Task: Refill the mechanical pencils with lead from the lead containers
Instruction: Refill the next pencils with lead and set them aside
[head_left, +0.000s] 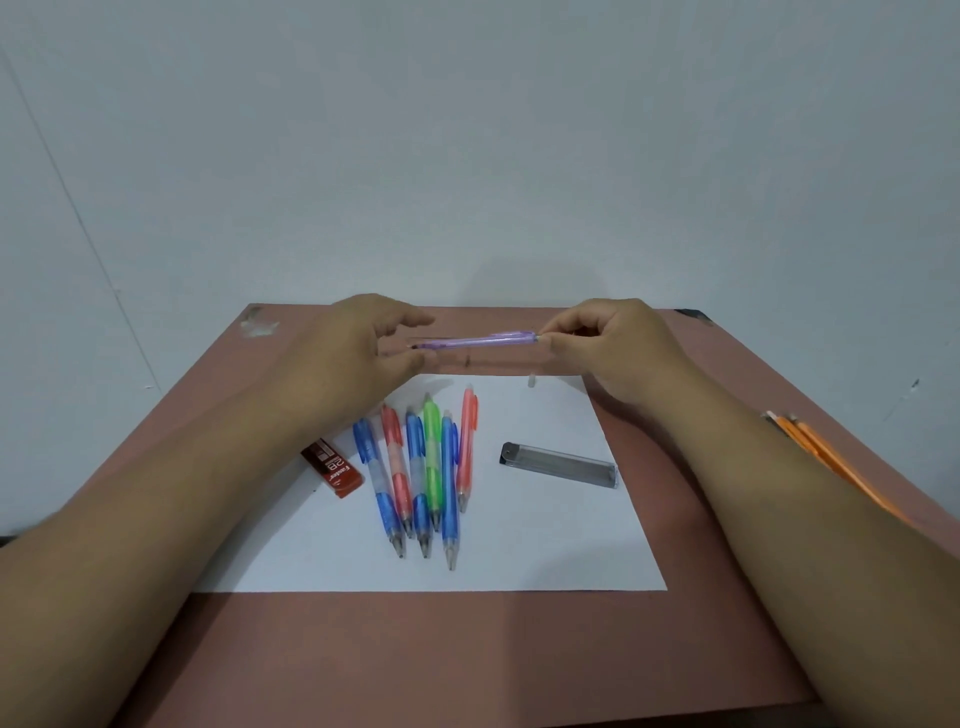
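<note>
Purple mechanical pencil (480, 341) held level above the table (701, 519): left hand (358, 353) pinches its tip end, right hand (608, 343) pinches its cap end. Risk: dropped lead, if tilted uncapped.

A flat reddish-brown table (519, 649) carries a white paper sheet (545, 545) at the frame's centre and orange wooden pencils (826, 452) at its right edge.
</note>
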